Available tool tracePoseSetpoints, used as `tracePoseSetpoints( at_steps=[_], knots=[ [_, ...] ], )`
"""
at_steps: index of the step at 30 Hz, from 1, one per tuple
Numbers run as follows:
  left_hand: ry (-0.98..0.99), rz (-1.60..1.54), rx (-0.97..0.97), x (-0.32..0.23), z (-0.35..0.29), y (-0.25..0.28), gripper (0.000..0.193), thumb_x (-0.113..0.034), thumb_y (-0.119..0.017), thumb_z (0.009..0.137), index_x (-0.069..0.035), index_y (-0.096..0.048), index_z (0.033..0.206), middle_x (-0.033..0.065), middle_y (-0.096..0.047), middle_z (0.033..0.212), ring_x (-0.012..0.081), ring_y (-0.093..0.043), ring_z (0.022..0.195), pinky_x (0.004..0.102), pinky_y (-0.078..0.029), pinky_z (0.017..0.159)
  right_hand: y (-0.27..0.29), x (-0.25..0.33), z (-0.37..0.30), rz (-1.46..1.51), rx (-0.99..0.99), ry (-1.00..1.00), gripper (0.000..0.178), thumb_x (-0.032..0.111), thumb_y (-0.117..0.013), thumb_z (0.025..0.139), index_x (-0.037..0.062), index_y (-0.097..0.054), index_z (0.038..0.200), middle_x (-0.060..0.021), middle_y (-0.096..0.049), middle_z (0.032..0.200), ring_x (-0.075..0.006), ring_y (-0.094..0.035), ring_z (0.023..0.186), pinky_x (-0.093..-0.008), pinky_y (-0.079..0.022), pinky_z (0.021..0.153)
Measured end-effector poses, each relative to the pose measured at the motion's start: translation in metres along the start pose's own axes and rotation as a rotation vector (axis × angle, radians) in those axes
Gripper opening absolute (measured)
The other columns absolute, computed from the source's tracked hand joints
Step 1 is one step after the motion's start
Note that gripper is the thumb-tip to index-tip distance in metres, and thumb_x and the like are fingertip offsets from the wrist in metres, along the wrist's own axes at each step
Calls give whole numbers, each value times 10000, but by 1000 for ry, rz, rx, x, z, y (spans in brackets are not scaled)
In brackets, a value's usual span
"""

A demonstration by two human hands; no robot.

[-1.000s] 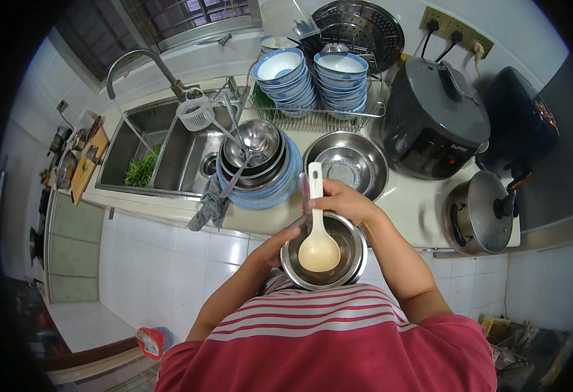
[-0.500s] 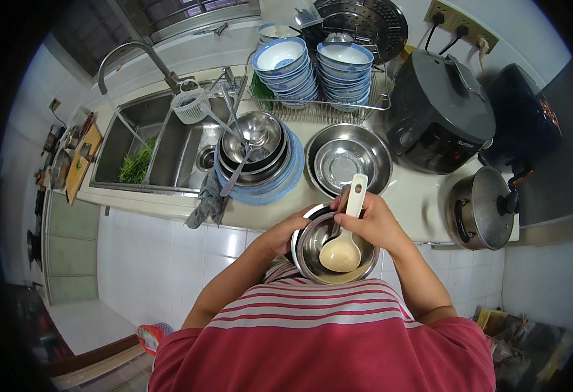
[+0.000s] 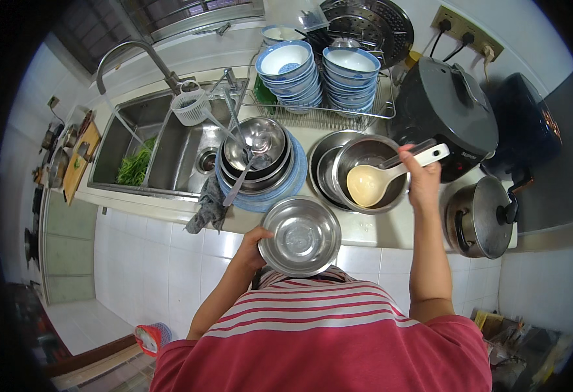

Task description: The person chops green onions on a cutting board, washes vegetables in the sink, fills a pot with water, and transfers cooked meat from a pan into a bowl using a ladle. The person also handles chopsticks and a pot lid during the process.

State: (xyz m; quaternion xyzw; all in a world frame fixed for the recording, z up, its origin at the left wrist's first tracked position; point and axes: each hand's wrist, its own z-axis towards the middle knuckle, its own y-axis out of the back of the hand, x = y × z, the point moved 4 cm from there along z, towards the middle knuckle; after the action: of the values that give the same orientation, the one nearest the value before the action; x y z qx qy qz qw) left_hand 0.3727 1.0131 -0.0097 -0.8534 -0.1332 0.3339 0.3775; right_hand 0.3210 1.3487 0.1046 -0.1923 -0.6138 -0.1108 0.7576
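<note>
My left hand [image 3: 254,248] grips the rim of a shallow steel basin [image 3: 301,236], tilted toward me before the table's [image 3: 388,230] front edge. My right hand [image 3: 424,183] is closed around the handle of a cream ladle [image 3: 368,186], whose head lies within a deep steel bowl [image 3: 365,153]; whether it also grips that bowl's rim, I cannot tell. The bowl partly covers nested steel basins [image 3: 321,149]. Farther back, blue-and-white bowls [image 3: 286,60] stand stacked in a wire rack [image 3: 381,119].

Shallow steel bowl [image 3: 299,237] held mouth up, cream ladle [image 3: 371,183] gripped aslant over deeper steel bowl [image 3: 363,153], darker utensil [image 3: 392,161] clasped alongside
</note>
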Motion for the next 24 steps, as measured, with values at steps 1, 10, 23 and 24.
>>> tracePoseSetpoints(
  at_steps=[1,10,23,24],
  knots=[
    [-4,-19,-39,-1,-5,4,535,-180,-531,676,71,-466,1145,244,-569,1032,302,-622,871,411,-551,723,-3,-17,1,-14,-11,-18,97,73,-656,770,35,-639,857,10,-603,780,-73,-533,715,-222,-407,673],
    [-154,-48,-125,4,-24,-1,511,-182,-529,667,74,-496,1108,210,-591,996,293,-624,858,396,-540,759,-23,-30,1,-89,-90,42,180,196,-546,890,24,-575,848,-36,-585,839,-53,-483,660,-205,-404,596],
    [-158,-141,-120,27,-37,-16,496,-311,-543,842,6,-439,1208,174,-561,1105,261,-582,978,394,-488,850,-106,15,-86,-29,601,-270,311,229,-471,913,-1,-557,1103,-54,-611,943,-30,-452,552,-176,-368,407],
    [-170,-133,-141,30,-40,-13,489,-311,-544,840,14,-452,1193,175,-570,1088,260,-589,964,393,-492,841,-105,12,-86,-20,549,-307,339,241,-450,921,-2,-542,1140,-52,-609,961,-30,-438,533,-175,-361,402]
  ],
)
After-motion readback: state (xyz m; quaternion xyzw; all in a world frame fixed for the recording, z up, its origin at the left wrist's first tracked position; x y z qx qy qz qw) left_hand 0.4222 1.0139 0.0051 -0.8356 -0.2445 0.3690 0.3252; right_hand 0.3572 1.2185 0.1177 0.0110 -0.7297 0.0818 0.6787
